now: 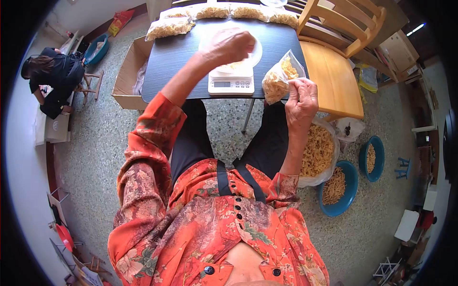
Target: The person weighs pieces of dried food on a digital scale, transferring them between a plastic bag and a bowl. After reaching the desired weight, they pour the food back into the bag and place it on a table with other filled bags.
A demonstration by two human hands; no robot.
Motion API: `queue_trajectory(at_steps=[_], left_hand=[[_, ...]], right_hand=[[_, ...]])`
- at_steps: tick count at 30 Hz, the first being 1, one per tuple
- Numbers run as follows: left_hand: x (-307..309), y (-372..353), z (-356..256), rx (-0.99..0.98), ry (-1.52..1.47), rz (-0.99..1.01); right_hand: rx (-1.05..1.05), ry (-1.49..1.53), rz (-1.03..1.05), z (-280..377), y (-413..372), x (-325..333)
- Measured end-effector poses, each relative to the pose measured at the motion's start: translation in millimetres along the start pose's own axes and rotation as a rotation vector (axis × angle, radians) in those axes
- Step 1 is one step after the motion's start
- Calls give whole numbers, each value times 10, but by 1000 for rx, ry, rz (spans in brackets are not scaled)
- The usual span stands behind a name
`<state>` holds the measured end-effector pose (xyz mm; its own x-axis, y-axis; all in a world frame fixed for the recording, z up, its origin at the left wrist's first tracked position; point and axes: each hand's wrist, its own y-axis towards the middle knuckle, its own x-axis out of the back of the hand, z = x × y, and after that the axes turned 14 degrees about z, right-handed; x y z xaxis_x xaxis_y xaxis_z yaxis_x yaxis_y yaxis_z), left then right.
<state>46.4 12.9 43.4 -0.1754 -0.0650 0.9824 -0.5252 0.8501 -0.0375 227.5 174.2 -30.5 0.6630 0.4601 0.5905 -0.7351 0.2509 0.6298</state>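
My right hand [303, 100] pinches the top edge of a clear plastic bag [276, 86]. This bag is partly filled with yellowish dried pieces and leans at the table's front right corner. Over a white digital kitchen scale [231, 85] is my left hand [226, 47], fingers curled closed. Whatever it may hold is hidden, and the fingertips are slightly blurred. A round white dish [258, 53] rests on the scale with a few pale yellow pieces in it, partly covered by the hand.
Filled clear bags [211, 10] line the dark table's [164, 62] far edge. A wooden chair [329, 71] stands to the right. On the floor are a large lined tub of dried pieces [317, 150] and blue basins [354, 183]. A cardboard box [125, 78] and a seated person [59, 69] are left.
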Motion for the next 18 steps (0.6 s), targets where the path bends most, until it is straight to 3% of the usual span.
queue_trajectory(at_steps=[2,8,16,18], left_hand=[[18,-17,147,135,256,132],[-95,-41,120,263,323,361],[-490,85,435,249,275,207],[-442,48,509,143,63,69]], right_hand=[[8,-1,3,19,11,-4],[30,-13,-1,42,31,-21],[17,-19,2,36,19,-29],[23,-24,-1,25,18,-35]])
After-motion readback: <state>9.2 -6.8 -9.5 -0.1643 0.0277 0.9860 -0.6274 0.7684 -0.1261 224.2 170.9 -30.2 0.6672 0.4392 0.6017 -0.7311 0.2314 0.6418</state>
